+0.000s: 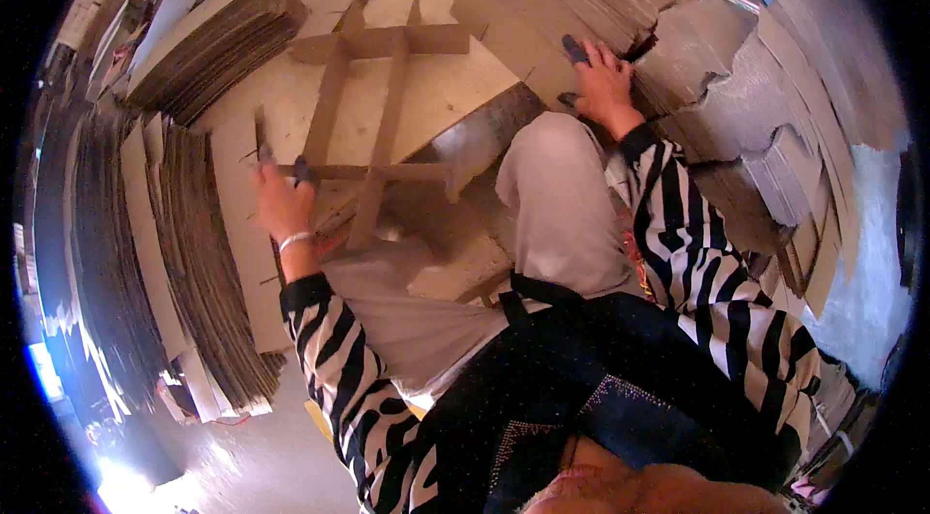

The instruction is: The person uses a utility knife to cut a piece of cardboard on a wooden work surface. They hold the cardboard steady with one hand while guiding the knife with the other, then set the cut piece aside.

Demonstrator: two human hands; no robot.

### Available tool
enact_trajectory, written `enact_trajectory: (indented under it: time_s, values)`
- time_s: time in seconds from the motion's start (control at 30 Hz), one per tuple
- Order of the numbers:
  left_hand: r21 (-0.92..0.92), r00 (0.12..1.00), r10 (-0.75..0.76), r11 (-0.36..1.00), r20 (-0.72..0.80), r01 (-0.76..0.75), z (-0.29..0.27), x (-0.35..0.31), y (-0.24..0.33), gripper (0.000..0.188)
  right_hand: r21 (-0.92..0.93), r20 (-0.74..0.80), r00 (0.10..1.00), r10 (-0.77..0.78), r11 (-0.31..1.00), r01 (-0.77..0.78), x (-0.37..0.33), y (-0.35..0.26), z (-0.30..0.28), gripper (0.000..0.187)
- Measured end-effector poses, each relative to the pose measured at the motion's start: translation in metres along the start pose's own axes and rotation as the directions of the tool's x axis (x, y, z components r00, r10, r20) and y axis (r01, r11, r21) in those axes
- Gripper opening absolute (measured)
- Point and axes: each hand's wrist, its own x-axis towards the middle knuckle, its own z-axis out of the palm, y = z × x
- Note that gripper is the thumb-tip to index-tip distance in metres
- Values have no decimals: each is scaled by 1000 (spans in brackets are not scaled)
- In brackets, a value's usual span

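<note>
An interlocked cardboard divider (387, 107), made of crossing slotted strips, stands in front of me on a pale board. My left hand (284, 204) is closed at the left end of its nearest cross strip, the fingertips pinching there. To the right, my right hand (603, 83) reaches over to a stack of flat cardboard sheets (523, 15). Its thumb and forefinger wear dark finger covers and are spread apart, with nothing seen between them. The palm side of this hand is hidden.
Stacked cardboard strips (218, 44) lie at the far left, with more bundles (184, 233) standing upright nearer me. Torn-edged cardboard stacks (702, 49) crowd the right side. My knee (562, 194) rises between the divider and the right stacks.
</note>
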Motion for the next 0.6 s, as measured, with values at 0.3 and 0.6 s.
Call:
enact_trajectory:
  time_s: [0.3,0.6]
  values:
    - [127,917,-142,987,372,101,36,48,2,27,539,-505,851,-145,717,443,50,-49,-80,25]
    - [129,929,-165,983,332,129,28,43,3,23,843,-225,848,-479,341,416,97,-167,-22,34]
